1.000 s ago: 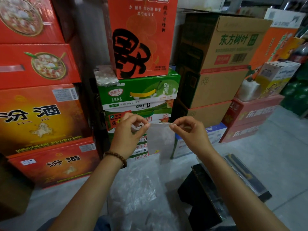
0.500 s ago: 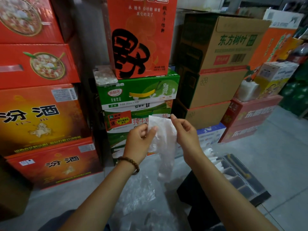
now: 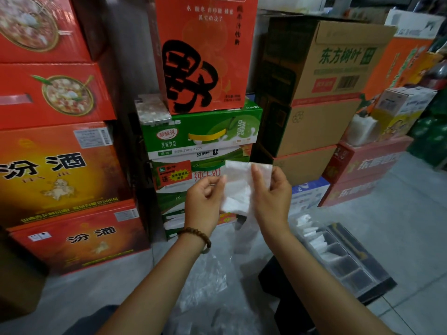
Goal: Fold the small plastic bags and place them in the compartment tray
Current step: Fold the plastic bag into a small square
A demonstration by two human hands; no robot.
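Small plastic bag [image 3: 238, 187], pinched in mid-air between both hands, just in front of the stacked cartons [image 3: 205, 56] and apart from the compartment tray [image 3: 350, 243] low at the right. Left hand [image 3: 205, 197]: thumb and forefinger clamped on the bag's left edge, other fingers curled in. Right hand [image 3: 271, 194]: thumb in front, fingers behind, closed on the upper right part.

Judged partway folded: doubled into a thicker whitish rectangle, a loose tail hanging below. Tray dark, hard, split into squarish cells; far cells already packed with folded bags [image 3: 312, 235], near cells seemingly bare. So some done, this one not yet placed, and more left, going by the loose heap of clear plastic [image 3: 205, 281] near the lap.

Film thin, crinkled, translucent, cloudy where layered; probably slippery and quick to spring open.
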